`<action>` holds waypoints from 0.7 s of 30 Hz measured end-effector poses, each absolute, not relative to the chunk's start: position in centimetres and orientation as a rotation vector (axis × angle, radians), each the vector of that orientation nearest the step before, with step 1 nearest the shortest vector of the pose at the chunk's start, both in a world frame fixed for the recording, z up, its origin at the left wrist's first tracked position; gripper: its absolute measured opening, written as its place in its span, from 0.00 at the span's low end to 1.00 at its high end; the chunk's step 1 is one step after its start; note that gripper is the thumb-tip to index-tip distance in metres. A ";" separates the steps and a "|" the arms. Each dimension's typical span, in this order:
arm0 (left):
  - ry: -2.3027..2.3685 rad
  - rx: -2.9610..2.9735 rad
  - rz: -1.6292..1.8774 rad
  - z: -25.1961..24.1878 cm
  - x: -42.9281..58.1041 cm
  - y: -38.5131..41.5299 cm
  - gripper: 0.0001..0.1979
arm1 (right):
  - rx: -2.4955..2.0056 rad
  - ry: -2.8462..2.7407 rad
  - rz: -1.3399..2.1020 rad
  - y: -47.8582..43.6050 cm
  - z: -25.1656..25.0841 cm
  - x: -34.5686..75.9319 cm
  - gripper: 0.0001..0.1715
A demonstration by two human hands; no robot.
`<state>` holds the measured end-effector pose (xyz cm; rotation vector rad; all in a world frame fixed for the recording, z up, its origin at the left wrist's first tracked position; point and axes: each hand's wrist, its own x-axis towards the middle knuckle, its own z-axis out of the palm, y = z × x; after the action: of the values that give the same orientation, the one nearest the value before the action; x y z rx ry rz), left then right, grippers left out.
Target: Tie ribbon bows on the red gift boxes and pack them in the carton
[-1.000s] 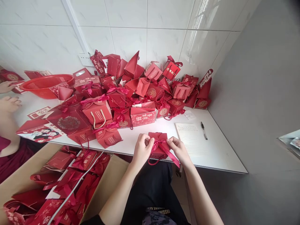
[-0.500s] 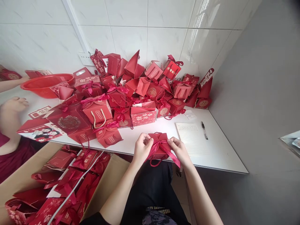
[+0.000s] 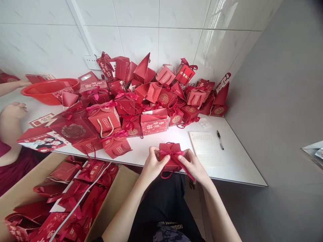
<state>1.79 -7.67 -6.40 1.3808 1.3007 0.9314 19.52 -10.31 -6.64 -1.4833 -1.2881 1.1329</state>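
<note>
A small red gift box point(image 3: 169, 147) sits at the front edge of the white table, a red cord handle hanging from its near side. Across its top lies a dark pink ribbon point(image 3: 174, 154) tied in a bow. My left hand point(image 3: 154, 162) is closed at the left side of the bow, with the thumb pressing on the ribbon. On the right side, my right hand point(image 3: 192, 163) pinches the ribbon between thumb and fingers, and a ribbon tail hangs below it.
Red gift boxes point(image 3: 155, 124) are heaped along the wall. A cardboard carton point(image 3: 121, 181) full of red boxes stands at lower left. A notepad point(image 3: 207, 148) and a pen point(image 3: 220, 139) lie to the right. Beside a red basin point(image 3: 37, 95), another person's hand point(image 3: 16, 111) rests at far left.
Both hands have moved in closer to the bow's middle, and the thumbs now press on the ribbon near the knot. The box has stayed in place.
</note>
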 end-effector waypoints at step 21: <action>0.848 1.245 0.909 -9.2 -1.0 -6.8 0.23 | -1.114 -1.276 1.440 -11.1 -7.4 20.9 0.17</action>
<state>-1.00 -6.84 -9.23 1.2448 0.8482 0.9087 20.94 -11.07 -7.35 -1.1136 -1.2761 1.4395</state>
